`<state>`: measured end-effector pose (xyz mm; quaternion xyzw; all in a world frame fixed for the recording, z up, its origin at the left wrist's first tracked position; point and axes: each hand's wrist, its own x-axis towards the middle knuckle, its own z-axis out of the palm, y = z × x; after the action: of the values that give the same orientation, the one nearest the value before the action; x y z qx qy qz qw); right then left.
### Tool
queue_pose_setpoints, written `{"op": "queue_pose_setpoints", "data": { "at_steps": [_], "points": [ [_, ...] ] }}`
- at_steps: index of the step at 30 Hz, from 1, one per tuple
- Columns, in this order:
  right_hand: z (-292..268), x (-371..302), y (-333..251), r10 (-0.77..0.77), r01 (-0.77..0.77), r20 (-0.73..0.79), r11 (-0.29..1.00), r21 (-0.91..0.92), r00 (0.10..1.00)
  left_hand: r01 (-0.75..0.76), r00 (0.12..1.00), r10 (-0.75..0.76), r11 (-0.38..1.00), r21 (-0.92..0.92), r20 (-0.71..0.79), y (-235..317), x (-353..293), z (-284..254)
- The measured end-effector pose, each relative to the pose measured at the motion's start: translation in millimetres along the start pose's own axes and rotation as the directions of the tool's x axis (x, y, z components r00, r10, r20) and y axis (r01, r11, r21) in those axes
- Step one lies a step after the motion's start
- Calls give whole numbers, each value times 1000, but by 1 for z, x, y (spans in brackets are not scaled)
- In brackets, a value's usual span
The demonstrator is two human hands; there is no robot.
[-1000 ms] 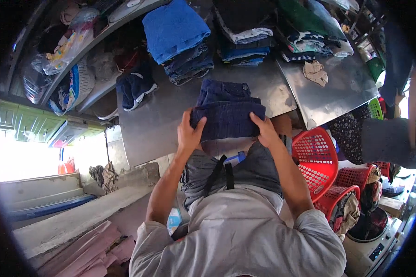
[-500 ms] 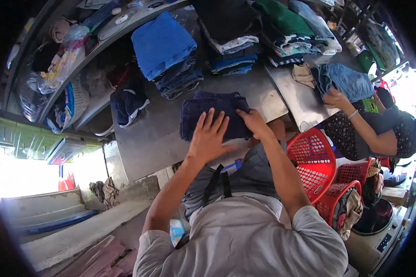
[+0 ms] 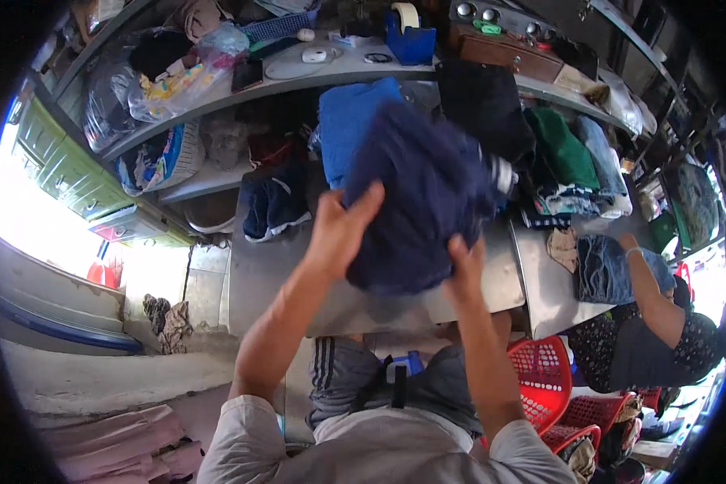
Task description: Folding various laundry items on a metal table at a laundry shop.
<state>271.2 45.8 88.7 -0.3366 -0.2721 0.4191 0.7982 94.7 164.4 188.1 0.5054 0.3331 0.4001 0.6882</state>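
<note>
Between my hands, lifted above the metal table (image 3: 274, 294), is a folded navy garment (image 3: 423, 206), slightly blurred. My left hand (image 3: 345, 230) grips its left edge with the thumb on top. My right hand (image 3: 465, 270) pinches the lower right corner, its fingers mostly hidden under the cloth. Behind the garment, and partly covered by it, stands a stack topped with blue cloth (image 3: 348, 121). A black-topped stack (image 3: 484, 97) is just right of that. Left of my left hand, a small dark folded garment with white trim (image 3: 273, 206) lies on the table.
A green-topped stack (image 3: 565, 149) sits at the right. Nearby, another person's hand (image 3: 627, 242) touches folded jeans (image 3: 601, 270). Red baskets (image 3: 540, 375) stand below the table's right side. A shelf (image 3: 298, 81) behind carries a blue tape dispenser (image 3: 410, 40) and bagged clothes (image 3: 173, 93).
The navy garment has risen off the table, gripped at both sides, and moved away from me. My left hand went from lying flat on it to gripping its edge. The view tilted up.
</note>
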Motion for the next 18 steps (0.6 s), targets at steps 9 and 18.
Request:
{"op": "queue_pose_setpoints", "data": {
  "at_steps": [9, 18],
  "points": [
    [58, 246, 15, 41, -102, -98, 625, -774, 994, 101, 943, -90, 995, 18, -320, -8, 208, -52],
    [28, 190, -2, -399, 286, 197, 177, -942, 896, 180, 977, -191, 978, -108, -96, -13, 221, -68]
  ]
}}
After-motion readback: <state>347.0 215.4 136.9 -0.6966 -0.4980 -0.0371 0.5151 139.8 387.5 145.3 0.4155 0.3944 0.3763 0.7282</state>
